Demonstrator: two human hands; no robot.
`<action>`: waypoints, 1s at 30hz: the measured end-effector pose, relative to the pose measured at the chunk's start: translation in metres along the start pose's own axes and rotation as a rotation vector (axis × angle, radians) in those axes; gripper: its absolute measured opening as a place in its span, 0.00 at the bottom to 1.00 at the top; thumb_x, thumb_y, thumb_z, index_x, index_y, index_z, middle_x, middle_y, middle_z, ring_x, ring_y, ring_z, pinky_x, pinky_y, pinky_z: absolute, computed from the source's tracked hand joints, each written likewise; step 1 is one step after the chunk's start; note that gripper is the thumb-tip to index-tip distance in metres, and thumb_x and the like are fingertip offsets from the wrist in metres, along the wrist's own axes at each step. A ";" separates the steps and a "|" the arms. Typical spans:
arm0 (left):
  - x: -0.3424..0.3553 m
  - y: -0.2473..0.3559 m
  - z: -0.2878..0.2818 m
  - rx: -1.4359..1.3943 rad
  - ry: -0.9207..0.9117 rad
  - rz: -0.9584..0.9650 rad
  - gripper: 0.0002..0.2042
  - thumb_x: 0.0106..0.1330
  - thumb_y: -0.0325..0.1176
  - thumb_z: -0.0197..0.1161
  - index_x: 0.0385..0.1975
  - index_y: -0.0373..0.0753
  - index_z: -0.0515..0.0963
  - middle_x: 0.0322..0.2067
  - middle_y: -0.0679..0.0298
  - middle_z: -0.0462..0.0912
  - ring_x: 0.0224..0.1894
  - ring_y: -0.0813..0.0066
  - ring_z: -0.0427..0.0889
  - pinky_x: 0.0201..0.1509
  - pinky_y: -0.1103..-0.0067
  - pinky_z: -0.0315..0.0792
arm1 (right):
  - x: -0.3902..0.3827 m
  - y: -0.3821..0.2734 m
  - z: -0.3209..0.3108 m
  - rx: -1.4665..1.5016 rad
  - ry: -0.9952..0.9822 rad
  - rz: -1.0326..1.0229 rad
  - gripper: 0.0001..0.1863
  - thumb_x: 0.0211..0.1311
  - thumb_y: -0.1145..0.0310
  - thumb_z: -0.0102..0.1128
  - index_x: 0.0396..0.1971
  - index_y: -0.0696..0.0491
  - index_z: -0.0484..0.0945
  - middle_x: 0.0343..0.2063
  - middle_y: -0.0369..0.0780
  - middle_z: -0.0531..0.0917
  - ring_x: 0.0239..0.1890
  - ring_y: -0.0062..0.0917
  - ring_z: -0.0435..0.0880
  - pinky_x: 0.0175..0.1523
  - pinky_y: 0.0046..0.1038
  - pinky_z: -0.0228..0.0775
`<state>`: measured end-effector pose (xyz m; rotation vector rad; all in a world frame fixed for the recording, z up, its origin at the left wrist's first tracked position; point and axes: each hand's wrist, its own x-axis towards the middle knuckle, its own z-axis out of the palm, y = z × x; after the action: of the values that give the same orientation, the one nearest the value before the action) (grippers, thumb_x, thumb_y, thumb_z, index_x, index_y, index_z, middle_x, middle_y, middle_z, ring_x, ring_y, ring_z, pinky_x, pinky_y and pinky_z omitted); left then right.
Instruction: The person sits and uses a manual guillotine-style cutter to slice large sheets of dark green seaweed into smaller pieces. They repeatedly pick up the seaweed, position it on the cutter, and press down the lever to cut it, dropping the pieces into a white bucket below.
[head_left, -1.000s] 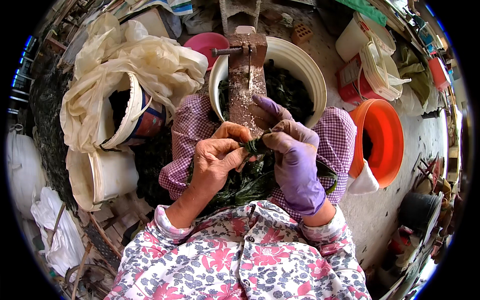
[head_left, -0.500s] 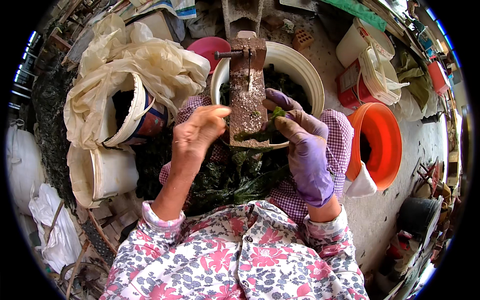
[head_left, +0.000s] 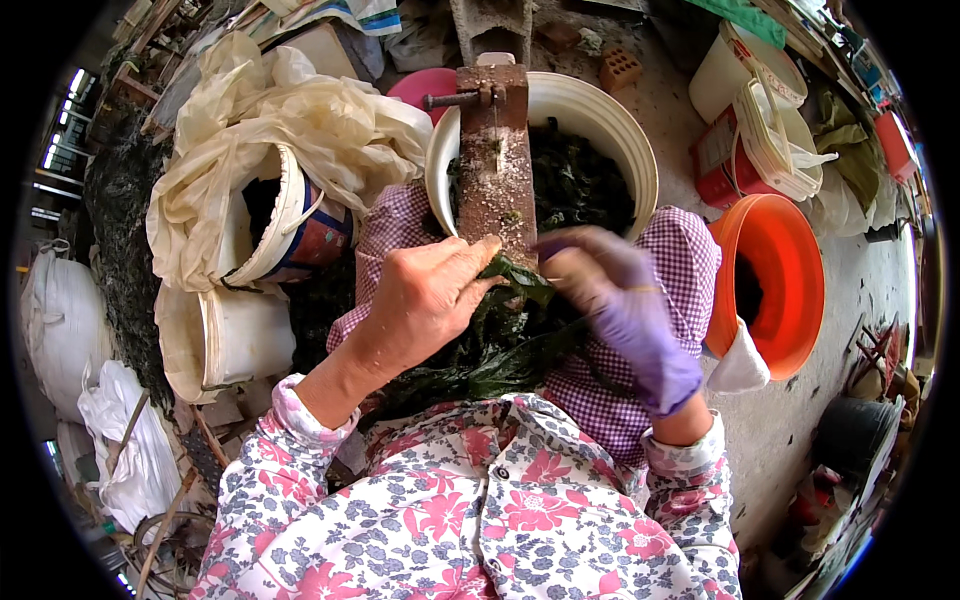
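My bare left hand (head_left: 425, 295) pinches the end of a dark green seaweed strip (head_left: 522, 278) at the near end of a narrow, rusty brown board (head_left: 497, 160). Close by on the right, my right hand (head_left: 630, 310) wears a stained purple glove. Motion smears its fingers, so whether they grip the seaweed cannot be told. The board carries pale grit and a long screw on its far left side. It lies across a round white tub (head_left: 642, 150) holding more dark seaweed. A wet seaweed heap (head_left: 470, 365) rests in front of me, between my checked-cloth knees.
On the left, a white bucket (head_left: 283, 215) lies tilted under crumpled cream plastic sheeting (head_left: 350, 130), beside another white container (head_left: 250, 330). An orange bucket (head_left: 800, 290) with a white cloth on its rim stands right. Behind it are lidded pails (head_left: 735, 150). A pink basin (head_left: 415, 88) sits beyond the tub.
My left hand has moved right and nearer me, and now pinches the seaweed strip. My right hand has dropped slightly and is blurred. The view has shifted a little.
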<state>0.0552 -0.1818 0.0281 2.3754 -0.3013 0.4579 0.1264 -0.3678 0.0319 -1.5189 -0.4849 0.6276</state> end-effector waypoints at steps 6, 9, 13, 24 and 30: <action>-0.003 0.000 0.004 -0.164 0.002 -0.049 0.19 0.46 0.17 0.64 0.41 0.29 0.75 0.27 0.58 0.79 0.27 0.72 0.79 0.30 0.80 0.73 | 0.001 0.028 0.015 -0.341 -0.045 -0.200 0.10 0.55 0.69 0.57 0.35 0.57 0.74 0.24 0.42 0.79 0.26 0.34 0.79 0.28 0.31 0.68; -0.003 -0.003 -0.011 -1.019 -0.140 -0.654 0.20 0.53 0.31 0.66 0.46 0.32 0.73 0.24 0.61 0.78 0.20 0.83 0.76 0.20 0.89 0.68 | 0.003 0.028 0.016 -0.644 0.033 -0.476 0.07 0.51 0.73 0.55 0.31 0.53 0.73 0.21 0.43 0.76 0.25 0.38 0.77 0.26 0.34 0.67; -0.003 0.001 0.007 -1.318 -0.193 -0.884 0.12 0.58 0.33 0.62 0.37 0.31 0.77 0.16 0.63 0.76 0.11 0.87 0.68 0.10 0.92 0.58 | 0.003 0.041 0.023 -0.914 0.097 -0.600 0.06 0.48 0.72 0.56 0.28 0.54 0.71 0.19 0.42 0.74 0.21 0.38 0.75 0.24 0.36 0.66; 0.022 0.000 0.015 -0.778 0.225 -0.369 0.16 0.56 0.41 0.64 0.30 0.31 0.79 0.21 0.64 0.78 0.21 0.86 0.73 0.23 0.89 0.66 | 0.010 0.031 -0.012 -0.071 0.278 -0.285 0.06 0.50 0.72 0.59 0.27 0.58 0.75 0.21 0.43 0.77 0.24 0.28 0.78 0.30 0.26 0.70; -0.041 -0.040 -0.022 -0.260 0.251 -0.485 0.11 0.54 0.34 0.66 0.23 0.31 0.78 0.24 0.64 0.77 0.26 0.83 0.74 0.27 0.86 0.67 | 0.017 0.024 -0.056 -1.015 0.385 -0.328 0.24 0.46 0.70 0.65 0.46 0.58 0.71 0.38 0.45 0.77 0.34 0.32 0.79 0.42 0.28 0.70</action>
<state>0.0257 -0.1334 0.0033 2.0174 0.3087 0.4449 0.1738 -0.4003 0.0055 -2.3669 -0.7858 -0.2456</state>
